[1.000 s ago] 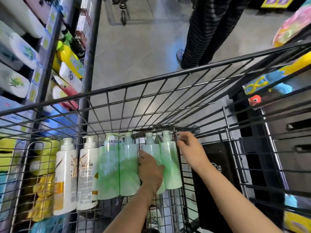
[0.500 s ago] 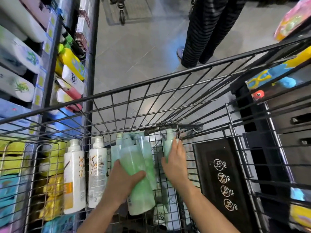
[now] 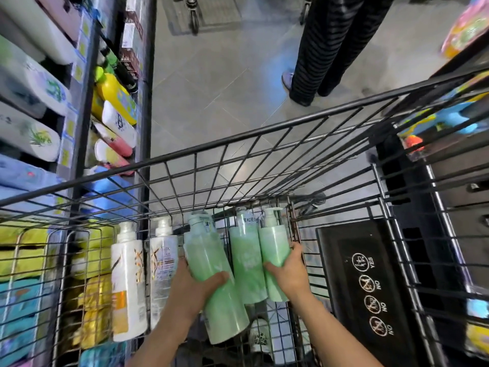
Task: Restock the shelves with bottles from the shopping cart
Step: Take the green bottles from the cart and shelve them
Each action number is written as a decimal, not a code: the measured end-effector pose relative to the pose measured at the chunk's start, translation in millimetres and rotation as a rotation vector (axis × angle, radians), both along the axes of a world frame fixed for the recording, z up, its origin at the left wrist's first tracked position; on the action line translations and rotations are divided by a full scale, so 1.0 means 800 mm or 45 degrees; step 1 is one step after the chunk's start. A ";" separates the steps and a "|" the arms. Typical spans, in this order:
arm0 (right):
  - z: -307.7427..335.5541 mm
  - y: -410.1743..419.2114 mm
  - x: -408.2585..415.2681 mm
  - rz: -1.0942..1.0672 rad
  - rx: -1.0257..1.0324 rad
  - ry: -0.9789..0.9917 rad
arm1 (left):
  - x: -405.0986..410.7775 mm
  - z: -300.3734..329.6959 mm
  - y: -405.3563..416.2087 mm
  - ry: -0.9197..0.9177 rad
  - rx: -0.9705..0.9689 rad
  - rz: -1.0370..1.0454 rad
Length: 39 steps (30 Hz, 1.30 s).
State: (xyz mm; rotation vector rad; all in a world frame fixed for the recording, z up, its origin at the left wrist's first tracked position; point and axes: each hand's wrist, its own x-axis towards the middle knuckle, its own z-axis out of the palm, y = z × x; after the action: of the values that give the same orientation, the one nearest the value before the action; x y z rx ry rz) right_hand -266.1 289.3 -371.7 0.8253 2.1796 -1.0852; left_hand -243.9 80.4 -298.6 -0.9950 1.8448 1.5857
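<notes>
I look down into a black wire shopping cart. My left hand grips a green pump bottle, lifted and tilted above the others. My right hand grips the rightmost green pump bottle near its lower half. Another green bottle lies between the two. Two white pump bottles lie at the left of the cart floor. Store shelves with bottles run along the left.
A person in dark striped trousers stands on the grey floor beyond the cart. A black child-seat flap with warning icons is at the cart's right. Colourful packs fill the lower left shelf. Another cart's wheel shows at the top.
My left hand has raised its green bottle further out of the row. My right hand has moved down from the bottle's pump and now grips its body.
</notes>
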 end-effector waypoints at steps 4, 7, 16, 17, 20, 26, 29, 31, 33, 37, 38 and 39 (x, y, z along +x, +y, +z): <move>-0.003 0.008 -0.001 0.094 0.074 -0.191 | -0.002 0.004 -0.001 -0.016 0.028 -0.033; 0.017 0.008 0.009 -0.005 0.003 -0.185 | -0.004 0.019 0.000 0.009 0.064 -0.078; 0.205 0.021 0.052 -0.165 -0.299 0.009 | 0.014 0.154 0.009 0.107 0.105 -0.158; 0.233 0.024 0.059 -0.159 -0.315 0.026 | 0.018 0.176 0.009 0.118 0.089 -0.177; 0.313 0.033 0.082 -0.143 -0.353 0.089 | 0.041 0.230 0.006 0.162 0.066 -0.180; 0.433 0.049 0.112 -0.053 -0.393 0.270 | 0.067 0.335 0.005 0.387 -0.030 -0.190; 0.474 0.061 0.119 0.026 -0.424 0.363 | 0.086 0.384 0.012 0.496 -0.055 -0.139; 0.502 0.070 0.120 0.097 -0.440 0.428 | 0.104 0.417 0.025 0.586 -0.074 -0.064; 0.524 0.083 0.122 0.175 -0.504 0.479 | 0.125 0.445 0.041 0.669 -0.075 0.001; 0.559 0.108 0.137 0.413 -0.560 0.589 | 0.188 0.483 0.078 0.769 -0.089 0.182; 0.567 0.112 0.144 0.463 -0.570 0.606 | 0.208 0.488 0.087 0.779 -0.091 0.217; 0.573 0.115 0.151 0.516 -0.576 0.610 | 0.231 0.492 0.095 0.783 -0.095 0.262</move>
State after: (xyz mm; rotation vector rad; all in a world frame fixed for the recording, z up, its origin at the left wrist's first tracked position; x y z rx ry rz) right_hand -145.5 381.5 86.9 -0.0896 2.1889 -1.5797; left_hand -59.4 156.6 94.9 -0.7999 2.2656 2.1372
